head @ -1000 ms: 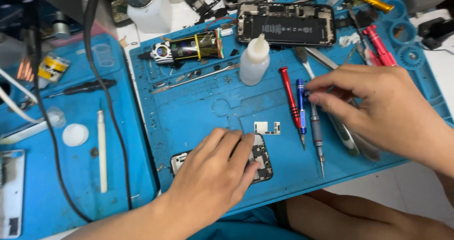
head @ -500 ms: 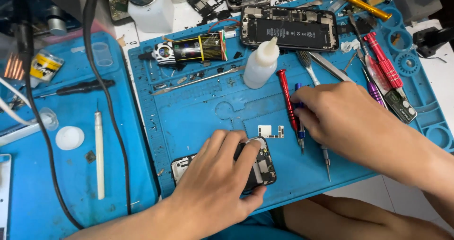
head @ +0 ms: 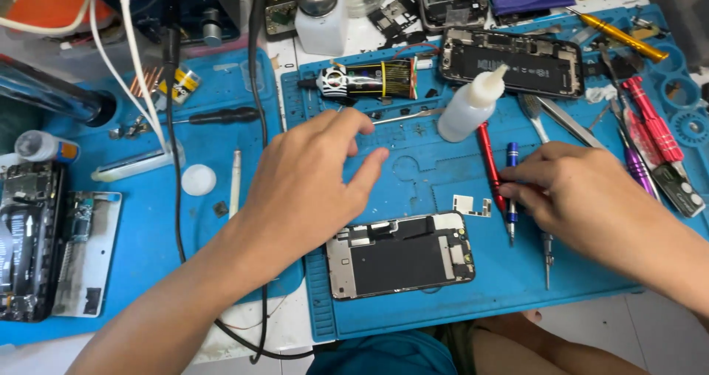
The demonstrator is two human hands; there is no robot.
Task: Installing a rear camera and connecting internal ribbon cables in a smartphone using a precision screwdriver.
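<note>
Red and blue screwdrivers lie side by side right of the frame's centre, and the right hand (head: 583, 198) rests its fingertips on them: fingers curled narrow over the red screwdriver (head: 488, 157) and the blue screwdriver (head: 511, 176), though whether either is actually pinched I cannot tell. A grey screwdriver (head: 547, 255) pokes out below that hand. The left hand (head: 303, 187) hovers open and holds nothing, fingers spread, left of centre over the blue work mat (head: 413, 308). Just below it, at lower centre, the opened phone (head: 400, 255) lies flat on the mat. A small metal shield plate (head: 473, 205) sits between phone and screwdrivers. Higher up stands a white squeeze bottle (head: 471, 103), with another gutted phone frame (head: 509, 61) behind it.
</note>
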